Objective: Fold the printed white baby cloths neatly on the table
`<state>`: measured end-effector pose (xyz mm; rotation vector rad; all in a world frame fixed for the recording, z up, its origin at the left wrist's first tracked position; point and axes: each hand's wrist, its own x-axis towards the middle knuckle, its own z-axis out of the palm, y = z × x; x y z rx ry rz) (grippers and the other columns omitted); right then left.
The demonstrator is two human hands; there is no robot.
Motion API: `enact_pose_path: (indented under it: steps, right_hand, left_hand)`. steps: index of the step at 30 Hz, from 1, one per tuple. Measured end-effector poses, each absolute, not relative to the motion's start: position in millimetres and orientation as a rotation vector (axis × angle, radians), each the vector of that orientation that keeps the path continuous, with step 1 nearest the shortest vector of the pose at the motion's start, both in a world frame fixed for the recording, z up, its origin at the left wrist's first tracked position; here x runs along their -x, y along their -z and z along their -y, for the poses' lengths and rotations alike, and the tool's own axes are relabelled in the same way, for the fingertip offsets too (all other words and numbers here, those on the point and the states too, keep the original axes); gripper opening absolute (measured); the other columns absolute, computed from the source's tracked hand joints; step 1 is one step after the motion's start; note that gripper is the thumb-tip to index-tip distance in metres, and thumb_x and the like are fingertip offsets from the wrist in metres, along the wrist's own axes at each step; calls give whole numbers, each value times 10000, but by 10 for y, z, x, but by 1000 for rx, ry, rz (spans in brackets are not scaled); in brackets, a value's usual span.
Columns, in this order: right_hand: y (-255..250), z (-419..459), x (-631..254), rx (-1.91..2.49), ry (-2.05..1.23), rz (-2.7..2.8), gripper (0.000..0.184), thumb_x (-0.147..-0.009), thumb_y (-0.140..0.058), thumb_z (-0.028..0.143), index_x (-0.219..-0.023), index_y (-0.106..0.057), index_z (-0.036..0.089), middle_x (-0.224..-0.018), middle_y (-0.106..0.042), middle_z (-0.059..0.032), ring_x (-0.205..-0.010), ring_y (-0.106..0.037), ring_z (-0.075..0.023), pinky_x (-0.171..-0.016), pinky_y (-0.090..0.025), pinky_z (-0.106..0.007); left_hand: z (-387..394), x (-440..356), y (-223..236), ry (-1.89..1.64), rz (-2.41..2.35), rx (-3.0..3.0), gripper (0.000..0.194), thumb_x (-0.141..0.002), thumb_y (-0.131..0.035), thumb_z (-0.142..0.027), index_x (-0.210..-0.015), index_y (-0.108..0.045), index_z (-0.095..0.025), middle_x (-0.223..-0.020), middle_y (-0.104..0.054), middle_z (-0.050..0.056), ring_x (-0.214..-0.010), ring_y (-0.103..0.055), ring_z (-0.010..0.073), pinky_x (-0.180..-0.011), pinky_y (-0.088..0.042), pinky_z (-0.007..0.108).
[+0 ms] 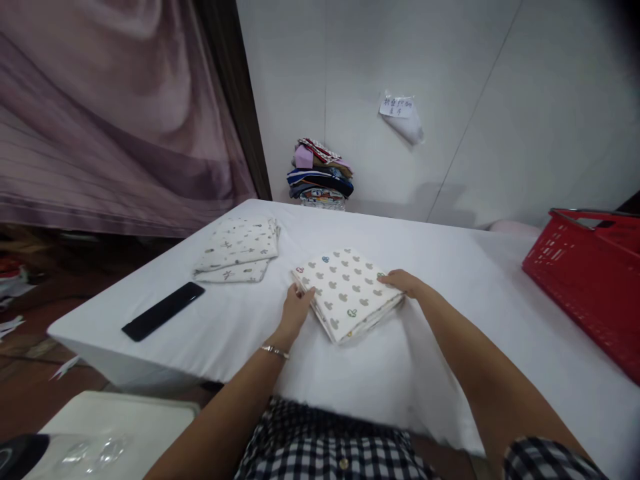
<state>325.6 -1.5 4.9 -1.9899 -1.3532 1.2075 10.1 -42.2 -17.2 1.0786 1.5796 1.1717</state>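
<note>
A folded white cloth printed with grey shapes and a few coloured ones lies at the front of the white-covered table, between both hands. My left hand is closed on its left edge, thumb on top and fingers partly under it. At the far right corner, my right hand pinches the cloth with the thumb above and the other fingers hidden below. Layers show along the near edge of the folded cloth. To the left lies a second folded white cloth with small plant-like prints, apart from my hands.
A black phone-like slab lies on the table at left. A red plastic basket stands at right. Behind the table's far edge is a stack of folded fabrics by the wall. A pale box sits at lower left.
</note>
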Motion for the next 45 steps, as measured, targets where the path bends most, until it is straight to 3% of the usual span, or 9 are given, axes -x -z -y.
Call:
enact_pose_path:
  steps: [7, 14, 21, 25, 29, 33, 36, 41, 45]
  right_hand:
    - [-21, 663, -3422, 1727, -1458, 881, 272, -692, -757, 332, -822, -629, 130, -870, -714, -119, -725, -656, -194, -629, -513, -268]
    - [114, 1086, -2993, 1369, -1502, 530, 250, -756, -705, 329, -856, -600, 125, -845, -708, -123, -731, -677, -198, -703, -547, -316]
    - [137, 1255, -2580, 1276, -1445, 470, 362, -759, -708, 365, -1005, -550, 151, -905, -697, -90, -691, -669, -174, -578, -567, -298]
    - [117, 1440, -2710, 1245, -1527, 546, 588, -730, -733, 385, -1220, -485, 177, -962, -685, -73, -716, -667, -180, -583, -593, -333]
    - [142, 1555, -2722, 1348, -1398, 633, 876, -697, -762, 386, -1424, -313, 191, -859, -677, -35, -643, -640, -164, -513, -572, -290]
    - [200, 1638, -2690, 1383, -1381, 858, 779, -748, -697, 442, -1411, -367, 200, -674, -644, 6, -506, -601, -140, -423, -475, -231]
    - [199, 1686, -2745, 1461, -1374, 1002, 644, -782, -646, 441, -1349, -460, 200, -698, -657, -5, -486, -586, -132, -437, -447, -238]
    - [-14, 1480, -2956, 1727, -771, 1373, 282, -850, -533, 350, -1053, -678, 220, -895, -707, -33, -788, -633, -172, -745, -487, -289]
    - [-301, 978, -2988, 1816, -482, 1443, 446, -890, -446, 308, -1311, -525, 183, -1372, -510, -84, -1264, -452, -218, -1049, -340, -333]
  left_hand:
    - [73, -480, 83, -1055, -1537, -1163, 417, -700, -631, -183, -1108, -557, -136, -1090, -673, 124, -932, -655, 220, -776, -521, 311]
    - [-475, -683, -57, -922, -1506, -1381, 553, -619, -587, -54, -1167, -583, -133, -1111, -676, 116, -960, -653, 222, -796, -525, 305]
    - [-726, -521, -140, -755, -1517, -1616, 363, -665, -625, -137, -1026, -658, -144, -1023, -709, 92, -946, -656, 247, -846, -511, 343]
    - [-591, -441, -159, -535, -1642, -2097, 441, -791, -564, -297, -1200, -576, -130, -1191, -638, 140, -1081, -598, 294, -937, -462, 421]
    - [-291, -490, -167, -505, -1503, -2653, 540, -868, -470, -377, -1340, -453, -114, -1434, -420, 175, -1327, -381, 303, -1082, -316, 456]
    - [-29, -532, -51, -310, -1271, -2856, 456, -896, -433, -359, -1323, -489, -209, -1457, -403, 128, -1372, -311, 305, -1090, -270, 526]
    - [13, -504, 42, -262, -1198, -2891, 417, -899, -421, -310, -1301, -518, -259, -1446, -423, 111, -1369, -319, 306, -1079, -269, 550]
    - [-35, -490, 107, -313, -1245, -2862, 442, -908, -413, -346, -1336, -487, -267, -1442, -430, 109, -1365, -328, 302, -1081, -268, 547]
    - [-41, -491, 146, -304, -1222, -2916, 426, -914, -411, -333, -1325, -501, -273, -1446, -426, 101, -1372, -316, 294, -1090, -254, 531]
